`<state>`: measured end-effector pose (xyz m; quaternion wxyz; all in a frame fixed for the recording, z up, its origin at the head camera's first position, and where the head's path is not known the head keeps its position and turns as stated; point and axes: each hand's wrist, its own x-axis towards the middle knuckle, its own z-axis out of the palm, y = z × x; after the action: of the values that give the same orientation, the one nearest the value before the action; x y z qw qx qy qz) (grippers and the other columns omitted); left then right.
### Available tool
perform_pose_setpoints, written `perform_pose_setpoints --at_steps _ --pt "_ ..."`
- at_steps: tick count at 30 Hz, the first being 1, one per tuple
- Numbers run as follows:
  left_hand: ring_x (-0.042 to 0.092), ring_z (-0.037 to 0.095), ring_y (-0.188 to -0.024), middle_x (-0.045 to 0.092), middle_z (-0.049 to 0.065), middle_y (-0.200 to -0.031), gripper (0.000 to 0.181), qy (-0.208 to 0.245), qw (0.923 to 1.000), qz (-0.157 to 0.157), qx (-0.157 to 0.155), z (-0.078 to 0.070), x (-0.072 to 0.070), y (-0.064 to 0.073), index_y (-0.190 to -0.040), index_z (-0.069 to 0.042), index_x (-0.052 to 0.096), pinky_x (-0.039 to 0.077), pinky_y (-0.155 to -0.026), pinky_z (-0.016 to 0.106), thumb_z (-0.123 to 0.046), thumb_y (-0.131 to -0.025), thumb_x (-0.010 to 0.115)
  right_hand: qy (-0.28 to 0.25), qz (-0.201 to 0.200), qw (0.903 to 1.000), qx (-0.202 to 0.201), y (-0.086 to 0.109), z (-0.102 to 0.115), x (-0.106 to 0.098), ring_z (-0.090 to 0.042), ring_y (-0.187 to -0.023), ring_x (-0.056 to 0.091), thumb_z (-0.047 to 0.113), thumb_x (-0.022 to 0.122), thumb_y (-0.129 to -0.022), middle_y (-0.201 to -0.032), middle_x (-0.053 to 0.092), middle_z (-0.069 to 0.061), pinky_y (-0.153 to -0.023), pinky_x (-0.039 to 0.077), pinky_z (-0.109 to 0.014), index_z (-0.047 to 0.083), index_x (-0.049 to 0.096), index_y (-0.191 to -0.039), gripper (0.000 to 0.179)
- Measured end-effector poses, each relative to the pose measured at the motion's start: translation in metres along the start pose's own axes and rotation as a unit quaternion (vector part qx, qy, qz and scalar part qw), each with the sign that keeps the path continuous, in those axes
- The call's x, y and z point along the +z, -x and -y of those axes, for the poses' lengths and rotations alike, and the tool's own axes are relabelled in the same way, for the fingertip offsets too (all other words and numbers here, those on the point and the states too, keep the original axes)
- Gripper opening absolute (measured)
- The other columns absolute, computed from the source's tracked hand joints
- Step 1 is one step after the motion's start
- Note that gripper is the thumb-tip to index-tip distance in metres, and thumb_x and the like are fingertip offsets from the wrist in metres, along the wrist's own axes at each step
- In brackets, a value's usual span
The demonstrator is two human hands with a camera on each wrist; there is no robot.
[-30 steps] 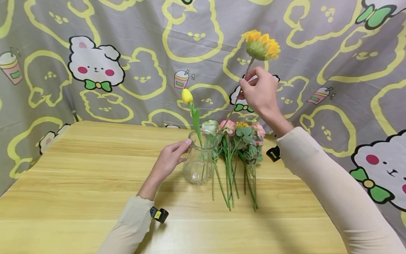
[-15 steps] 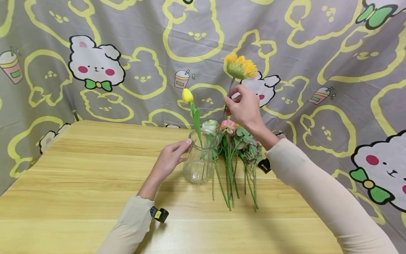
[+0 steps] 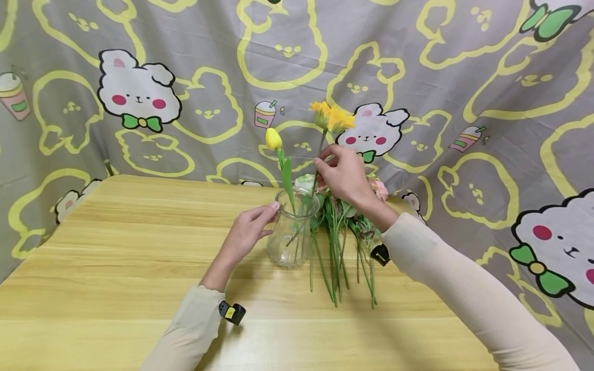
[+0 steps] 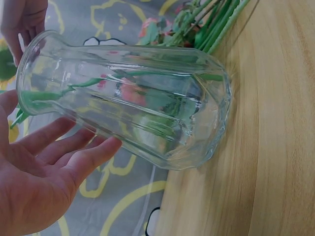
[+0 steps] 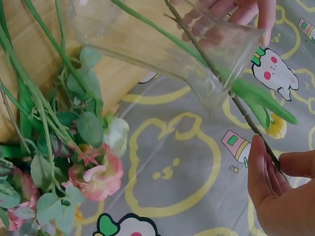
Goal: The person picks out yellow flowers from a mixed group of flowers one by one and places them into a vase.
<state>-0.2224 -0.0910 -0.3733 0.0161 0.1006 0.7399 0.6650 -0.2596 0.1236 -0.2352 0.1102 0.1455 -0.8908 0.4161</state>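
Sunflower (image 3: 341, 119): stem pinched in the grip of the right hand (image 3: 345, 174), lower end inside the glass vase (image 3: 280, 245). Vase stood upright on the surface (image 3: 139, 257), touched by the left hand (image 3: 248, 229), fingers apart.

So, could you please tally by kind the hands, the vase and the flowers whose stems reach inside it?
Hands, left hand and right hand: 2
Glass vase: 1
Yellow tulip: 1
Sunflower: 1
Total: 5
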Motion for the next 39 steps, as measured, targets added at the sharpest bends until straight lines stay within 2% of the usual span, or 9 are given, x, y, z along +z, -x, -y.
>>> perform_pose_setpoints --at_steps 6,10,14,19,26,29,33,39 --pt "0.057 0.030 -0.134 0.061 0.014 -0.140 0.068 -0.002 1.0000 -0.001 0.000 0.000 -0.001 0.000 -0.137 -0.007 0.063 0.060 -0.099 0.038 -0.062 -0.099 0.053 -0.014 0.028 0.9993 0.022 0.002 -0.001 0.005 -0.033 -0.074 0.075 0.021 0.061 -0.103 -0.084 0.075 -0.017 -0.060 0.065 -0.034 0.003 0.067 -0.110 0.020" --pt "0.057 0.030 -0.133 0.061 0.014 -0.139 0.067 0.000 1.0000 -0.004 0.000 0.000 -0.001 0.000 -0.136 -0.006 0.064 0.060 -0.099 0.038 -0.062 -0.099 0.053 -0.023 0.043 0.9981 0.038 0.003 0.000 0.009 -0.032 -0.076 0.076 0.022 0.061 -0.103 -0.086 0.075 -0.017 -0.064 0.066 -0.031 0.003 0.067 -0.109 0.021" --pt "0.057 0.030 -0.133 0.062 0.015 -0.138 0.067 -0.001 1.0000 -0.004 -0.002 0.000 0.000 0.000 -0.135 -0.005 0.064 0.060 -0.098 0.038 -0.061 -0.100 0.053 -0.001 0.052 0.9976 0.046 0.005 0.000 0.013 -0.031 -0.077 0.076 0.024 0.062 -0.102 -0.087 0.076 -0.015 -0.059 0.061 -0.028 0.006 0.069 -0.106 0.020" --pt "0.059 0.030 -0.131 0.063 0.016 -0.137 0.067 0.003 0.9999 -0.010 -0.005 0.000 0.000 0.000 -0.137 -0.005 0.063 0.061 -0.097 0.038 -0.059 -0.100 0.054 0.019 0.062 0.9973 0.036 0.007 -0.002 0.016 -0.025 -0.073 0.075 0.022 0.065 -0.100 -0.087 0.076 -0.013 -0.055 0.051 -0.027 0.005 0.073 -0.105 0.019" --pt "0.059 0.030 -0.131 0.063 0.015 -0.137 0.066 0.010 0.9999 -0.011 -0.006 0.000 0.000 -0.001 -0.137 -0.006 0.063 0.061 -0.098 0.038 -0.060 -0.099 0.055 0.035 0.074 0.9964 0.022 0.009 -0.004 0.021 -0.026 -0.073 0.074 0.023 0.066 -0.098 -0.076 0.074 -0.007 -0.054 0.046 -0.027 0.010 0.076 -0.096 0.017" --pt "0.058 0.030 -0.132 0.062 0.015 -0.138 0.067 0.012 0.9999 -0.009 -0.007 0.000 0.000 -0.001 -0.136 -0.005 0.063 0.060 -0.099 0.039 -0.060 -0.099 0.055 0.041 0.073 0.9963 0.020 0.009 -0.005 0.024 -0.022 -0.070 0.072 0.022 0.067 -0.098 -0.077 0.075 -0.007 -0.054 0.049 -0.027 0.009 0.076 -0.098 0.016" --pt "0.058 0.030 -0.132 0.062 0.015 -0.138 0.068 0.011 0.9999 -0.008 -0.010 0.000 0.000 -0.001 -0.137 -0.005 0.062 0.060 -0.099 0.039 -0.060 -0.099 0.055 0.057 0.067 0.9961 0.010 0.008 -0.006 0.028 -0.018 -0.067 0.072 0.020 0.068 -0.097 -0.087 0.077 -0.010 -0.056 0.056 -0.028 0.007 0.076 -0.101 0.016" --pt "0.058 0.030 -0.132 0.062 0.015 -0.138 0.067 0.005 0.9999 -0.007 -0.007 0.000 -0.001 -0.001 -0.137 -0.006 0.063 0.060 -0.098 0.038 -0.061 -0.099 0.054 0.093 0.052 0.9940 -0.024 0.007 -0.007 0.034 -0.022 -0.084 0.075 0.017 0.070 -0.095 -0.098 0.078 -0.010 -0.072 0.063 -0.037 0.007 0.077 -0.101 0.014"
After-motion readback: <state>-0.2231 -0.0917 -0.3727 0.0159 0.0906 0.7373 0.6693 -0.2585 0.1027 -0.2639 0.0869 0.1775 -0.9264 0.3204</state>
